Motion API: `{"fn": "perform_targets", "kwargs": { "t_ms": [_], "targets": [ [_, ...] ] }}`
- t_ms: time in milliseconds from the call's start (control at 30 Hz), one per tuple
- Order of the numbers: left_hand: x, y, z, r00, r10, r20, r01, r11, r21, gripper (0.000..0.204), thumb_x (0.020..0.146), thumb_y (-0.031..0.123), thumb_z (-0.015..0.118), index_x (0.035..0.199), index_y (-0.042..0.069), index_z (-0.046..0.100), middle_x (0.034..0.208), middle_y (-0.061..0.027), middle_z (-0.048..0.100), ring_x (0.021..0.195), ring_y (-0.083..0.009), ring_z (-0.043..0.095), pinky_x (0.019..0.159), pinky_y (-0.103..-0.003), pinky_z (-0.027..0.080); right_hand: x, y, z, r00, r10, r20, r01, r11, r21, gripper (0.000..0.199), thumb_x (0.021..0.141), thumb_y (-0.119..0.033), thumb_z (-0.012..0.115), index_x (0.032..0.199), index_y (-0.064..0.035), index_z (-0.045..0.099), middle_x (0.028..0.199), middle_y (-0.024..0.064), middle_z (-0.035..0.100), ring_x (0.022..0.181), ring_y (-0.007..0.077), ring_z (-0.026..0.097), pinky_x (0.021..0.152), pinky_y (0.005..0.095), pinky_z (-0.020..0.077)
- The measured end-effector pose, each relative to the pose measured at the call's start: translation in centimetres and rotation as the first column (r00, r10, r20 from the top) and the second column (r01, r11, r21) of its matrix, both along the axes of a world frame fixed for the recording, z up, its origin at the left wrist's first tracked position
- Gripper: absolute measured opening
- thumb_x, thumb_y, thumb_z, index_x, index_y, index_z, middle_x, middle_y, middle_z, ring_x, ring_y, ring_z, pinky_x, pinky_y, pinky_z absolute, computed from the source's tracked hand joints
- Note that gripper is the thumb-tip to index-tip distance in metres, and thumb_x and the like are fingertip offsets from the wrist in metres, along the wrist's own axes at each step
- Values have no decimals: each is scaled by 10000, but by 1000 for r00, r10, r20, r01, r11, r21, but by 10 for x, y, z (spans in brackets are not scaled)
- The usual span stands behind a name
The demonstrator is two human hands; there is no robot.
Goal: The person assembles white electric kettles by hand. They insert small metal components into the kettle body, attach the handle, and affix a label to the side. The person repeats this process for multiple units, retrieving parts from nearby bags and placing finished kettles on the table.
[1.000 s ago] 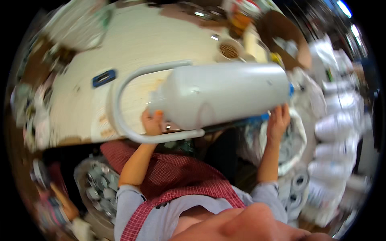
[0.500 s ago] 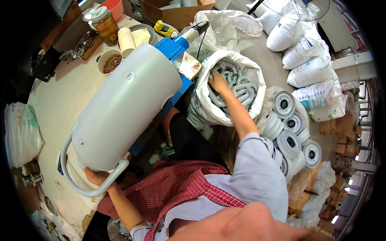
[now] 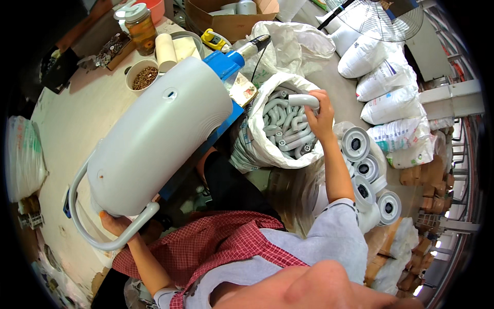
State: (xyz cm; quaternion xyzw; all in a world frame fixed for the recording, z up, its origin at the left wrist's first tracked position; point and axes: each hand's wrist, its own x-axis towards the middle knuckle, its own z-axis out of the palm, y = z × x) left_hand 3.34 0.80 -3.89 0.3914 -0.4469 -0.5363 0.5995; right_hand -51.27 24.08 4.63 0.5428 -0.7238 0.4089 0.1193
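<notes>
right hand (image 3: 322, 117) is gripping one end of a curved grey tube (image 3: 301, 100) over the mouth of a white woven sack (image 3: 253, 145), more bent tubes (image 3: 296, 138) lying inside; can't tell if its far end is touching the pile. left hand (image 3: 115, 225) is supporting the near end of a big grey cylinder (image 3: 159, 136), fingers hidden underneath, so can't tell how closed that grip is. cylinder is resting slanted against a blue fixture (image 3: 225, 64) beside the bench (image 3: 54, 154), larger curved tube (image 3: 78, 219) looping round its near end.

to do it well, probably: keeping the left hand steady so the cylinder isn't rolling, raising the tube clear of its neighbours and the sack rim without snagging.

writing: stacked white sacks (image 3: 399, 133) are showing coloured print, too small to read; cylinder isn't showing any label.
</notes>
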Motion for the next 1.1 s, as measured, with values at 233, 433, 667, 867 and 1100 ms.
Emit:
{"fn": "perform_targets", "kwargs": {
  "t_ms": [233, 433, 667, 867, 1100],
  "targets": [
    [-16, 8, 9, 919, 187, 348, -170, 982, -81, 358, 986, 230, 540, 679, 57, 478, 650, 19, 483, 627, -85, 414, 516, -299, 314, 64, -67, 78, 969, 188, -162, -179, 982, 65, 413, 787, -128, 741, 1172, -53, 611, 978, 141, 620, 839, 291, 613, 719, 362, 492],
    [-25, 8, 10, 910, -3, 415, 27, 998, -50, 372, 916, 333, 626, 1037, -17, 665, 893, -140, 681, 783, -240, 597, 744, -352, 481, 186, -173, 178, 668, 626, -402, -593, 775, 219, 332, 800, -320, 756, 978, -49, 684, 757, 79, 616, 642, 254, 570, 555, 350, 444],
    [-39, 12, 57, 924, 43, 381, 61, 965, -256, 352, 900, 381, 640, 879, 37, 713, 776, -90, 695, 795, -254, 607, 925, -381, 379, 268, -227, 180, 529, 825, -198, -728, 562, 393, 229, 823, -208, 746, 984, -58, 681, 786, 57, 626, 608, 209, 621, 545, 302, 470],
    [-45, 8, 47, 924, 157, 348, -19, 929, -369, 360, 889, 400, 650, 850, 47, 707, 731, -94, 677, 749, -253, 608, 891, -375, 367, 278, -234, 165, 533, 816, -225, -686, 572, 449, 235, 839, -244, 740, 980, -65, 685, 779, 53, 625, 601, 204, 621, 551, 306, 476],
    [-42, 7, 49, 904, 143, 402, 3, 940, -341, 408, 895, 421, 640, 830, 22, 699, 703, -106, 663, 738, -264, 606, 878, -370, 371, 281, -237, 166, 525, 818, -236, -651, 564, 507, 245, 847, -259, 730, 994, -71, 676, 773, 55, 619, 597, 214, 617, 552, 312, 475]
  ]
}}
